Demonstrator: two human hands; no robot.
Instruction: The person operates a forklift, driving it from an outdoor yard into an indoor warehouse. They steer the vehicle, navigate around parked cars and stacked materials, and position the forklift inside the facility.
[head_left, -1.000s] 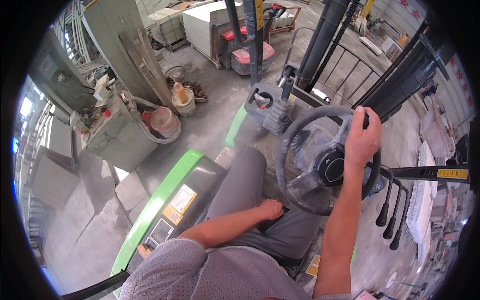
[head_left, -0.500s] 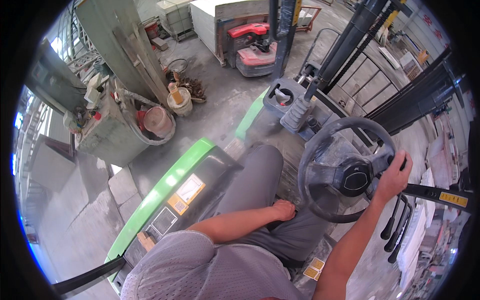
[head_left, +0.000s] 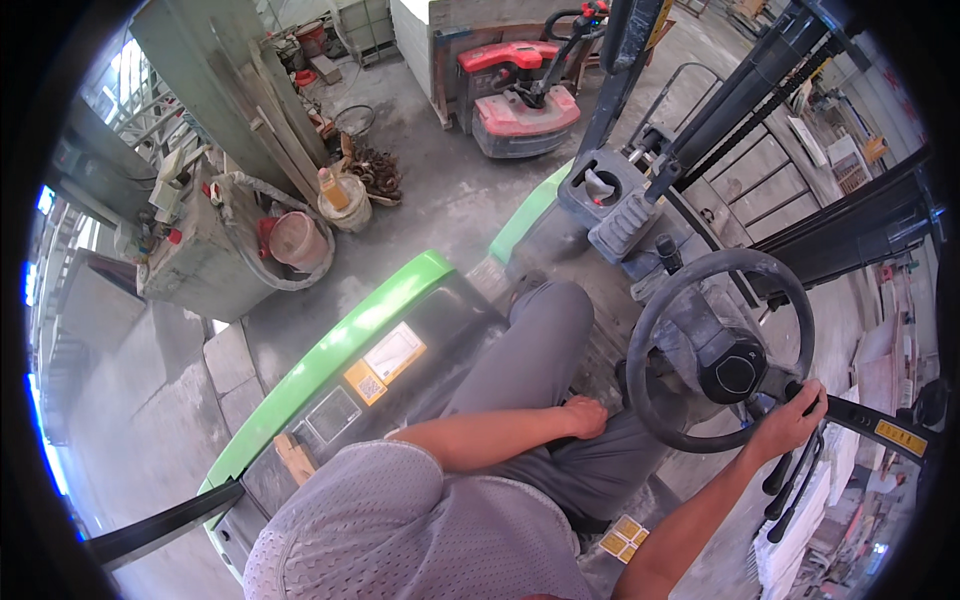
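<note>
My right hand is closed around a dark knob at the lower right rim of the black steering wheel. Dust coats the wheel's spokes and column. Just below that hand, control levers with black grips stand beside my forearm. My left hand lies on my thigh in a loose fist, and nothing shows in it. I am seated in a forklift with a green side panel. A dashboard with a round cup recess sits beyond the wheel.
Mast posts rise ahead on the right. A red pallet truck stands in front, beside a large pale stack. To the left are a pillar, a grey block, and buckets, one with a bottle in it.
The wheel has turned clockwise, my right hand moving down with its rim. My left hand stays on my thigh. The surroundings have shifted slightly in view.
</note>
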